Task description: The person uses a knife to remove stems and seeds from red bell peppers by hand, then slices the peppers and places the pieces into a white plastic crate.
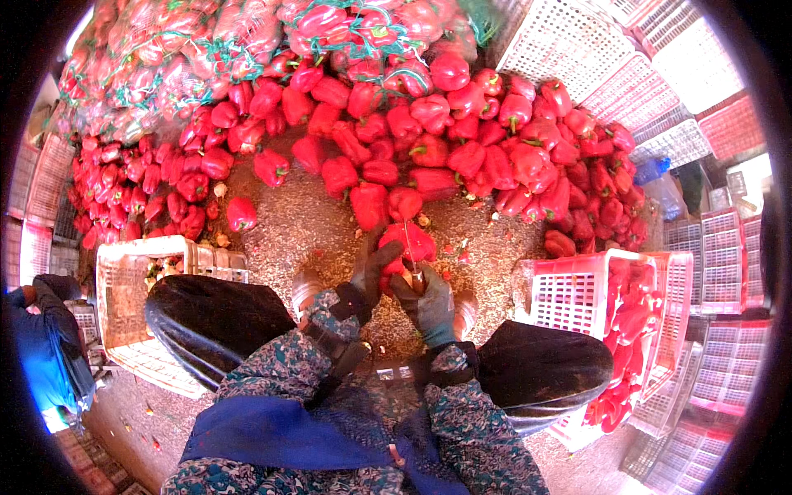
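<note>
Between my knees, my gloved left hand (378, 266) is closed around a red bell pepper (417, 241). My right hand (431, 307), in a grey-blue glove, grips the dark handle of a knife (418, 280). Its thin blade points away from me, across the pepper; how deep it goes, if at all, I cannot tell. Just beyond my hands lies the near edge of a big heap of whole red bell peppers (487, 157). One loose pepper (241, 214) rests on the ground left of centre.
A white crate (136, 256) with pale scraps stands by my left knee. At my right knee, another crate (569, 289) holds red pepper pieces (631, 330). Filled net bags (190, 58) are piled at the far left. Stacked crates (722, 256) line the right; another person (54, 346) is at far left.
</note>
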Available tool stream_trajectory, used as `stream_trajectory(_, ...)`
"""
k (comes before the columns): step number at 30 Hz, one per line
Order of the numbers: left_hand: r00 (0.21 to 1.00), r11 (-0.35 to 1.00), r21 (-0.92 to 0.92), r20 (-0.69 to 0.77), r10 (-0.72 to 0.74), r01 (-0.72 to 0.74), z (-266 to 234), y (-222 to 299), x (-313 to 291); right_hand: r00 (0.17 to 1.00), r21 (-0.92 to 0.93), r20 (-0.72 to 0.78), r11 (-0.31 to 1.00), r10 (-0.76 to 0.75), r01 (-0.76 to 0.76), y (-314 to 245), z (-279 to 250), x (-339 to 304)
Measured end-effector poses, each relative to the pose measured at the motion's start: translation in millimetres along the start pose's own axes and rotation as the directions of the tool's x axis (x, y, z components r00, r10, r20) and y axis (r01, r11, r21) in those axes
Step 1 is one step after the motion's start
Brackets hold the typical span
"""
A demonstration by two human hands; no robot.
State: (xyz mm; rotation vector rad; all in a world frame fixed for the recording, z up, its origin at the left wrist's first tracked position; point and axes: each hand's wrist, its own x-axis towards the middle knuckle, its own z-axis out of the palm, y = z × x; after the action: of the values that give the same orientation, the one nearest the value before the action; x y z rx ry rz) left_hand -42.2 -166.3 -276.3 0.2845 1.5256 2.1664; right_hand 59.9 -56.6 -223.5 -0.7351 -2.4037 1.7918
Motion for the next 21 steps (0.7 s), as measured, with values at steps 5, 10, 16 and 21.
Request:
stream_trajectory(5,0.97,0.895,-0.384,-0.001,-0.244,0.225,-13.8,-20.2,13.2,0.908,-0.476,-0.146,0.833,-0.392,0.283,-19.0,5.5,-3.0)
stream_trajectory(10,0.929,0.686,-0.633,0.176,-0.325,0.36,-0.8,4.4,6.4,0.993,0.371,-0.111,0.926,-0.037,0.076,-14.7,11.7,-6.8)
stream_trajectory(16,0.806,0.231,-0.776,0.586,-0.076,0.586,-36.3,-22.4,17.4,0.996,0.581,-0.078,0.814,0.053,0.002,-67.4,-6.2,-22.4)
stream_trajectory(21,0.894,0.454,-0.786,0.445,-0.057,0.42,-38.1,-1.5,16.0,0.983,0.539,-0.136,0.841,0.124,-0.032,-36.9,-34.1,-6.6)
